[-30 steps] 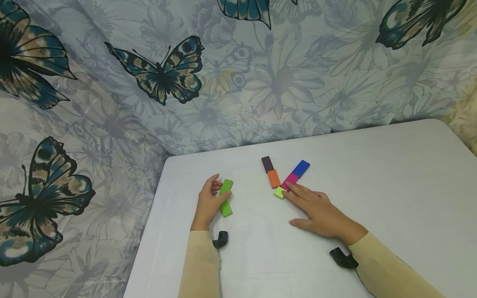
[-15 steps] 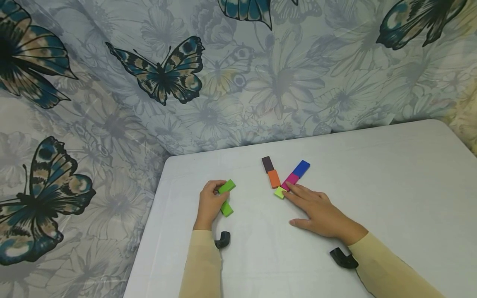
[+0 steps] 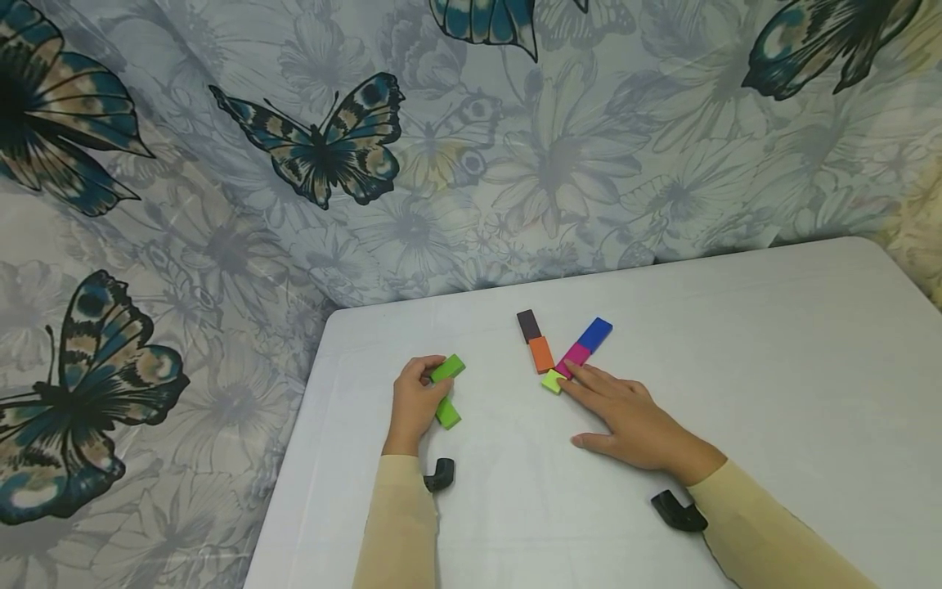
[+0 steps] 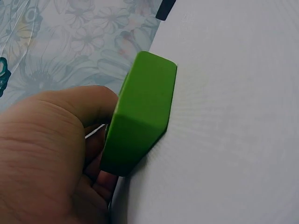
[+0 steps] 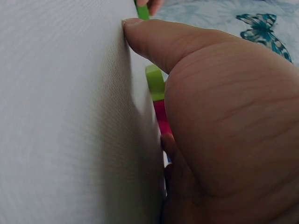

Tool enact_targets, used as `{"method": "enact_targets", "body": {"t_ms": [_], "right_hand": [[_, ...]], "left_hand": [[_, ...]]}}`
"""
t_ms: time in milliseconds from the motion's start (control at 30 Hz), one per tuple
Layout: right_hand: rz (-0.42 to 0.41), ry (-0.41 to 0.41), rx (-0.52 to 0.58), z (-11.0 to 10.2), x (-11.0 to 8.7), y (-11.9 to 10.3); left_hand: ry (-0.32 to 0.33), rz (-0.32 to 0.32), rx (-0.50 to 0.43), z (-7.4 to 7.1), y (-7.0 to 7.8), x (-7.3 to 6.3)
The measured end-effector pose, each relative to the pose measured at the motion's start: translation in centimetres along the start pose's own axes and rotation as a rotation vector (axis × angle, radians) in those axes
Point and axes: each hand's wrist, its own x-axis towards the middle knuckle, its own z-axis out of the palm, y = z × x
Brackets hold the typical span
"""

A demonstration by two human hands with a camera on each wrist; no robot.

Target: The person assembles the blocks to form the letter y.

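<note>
My left hand (image 3: 419, 406) holds the upper green block (image 3: 448, 368) between thumb and fingers. A lower green block (image 3: 448, 413) meets it at an angle, with the thumb covering where they come together. In the left wrist view, fingers curl behind the green block (image 4: 147, 91), close over the white table. My right hand (image 3: 625, 417) lies with its fingers extended and thumb spread on the tabletop. Its fingertips touch the pink block (image 3: 573, 357) and the small yellow-green block (image 3: 553, 380). Part of the pink block is hidden under the fingers.
A blue block (image 3: 594, 333) continues the line of the pink one. An orange block (image 3: 541, 354) and a dark brown block (image 3: 528, 325) form a second line to its left. Butterfly-patterned cloth (image 3: 441, 164) hangs behind the white table (image 3: 773, 393). Black wrist devices (image 3: 679, 511) sit beside both sleeves.
The left hand has shifted slightly right, its fingers closing in, and turned the upper green block so its far end points more to the right. The right hand has stayed still.
</note>
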Motion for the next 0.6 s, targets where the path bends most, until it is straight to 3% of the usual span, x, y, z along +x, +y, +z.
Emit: {"method": "enact_targets", "body": {"t_ms": [233,600], "right_hand": [[0.005,-0.001,0.002,0.01,-0.02,0.02],[-0.019,0.017,0.008,-0.08,-0.26,-0.06]], "left_hand": [[0.036,0.025,-0.076,-0.09,0.05,0.01],[0.034,0.059,-0.196,-0.09,0.39,-0.04]]}}
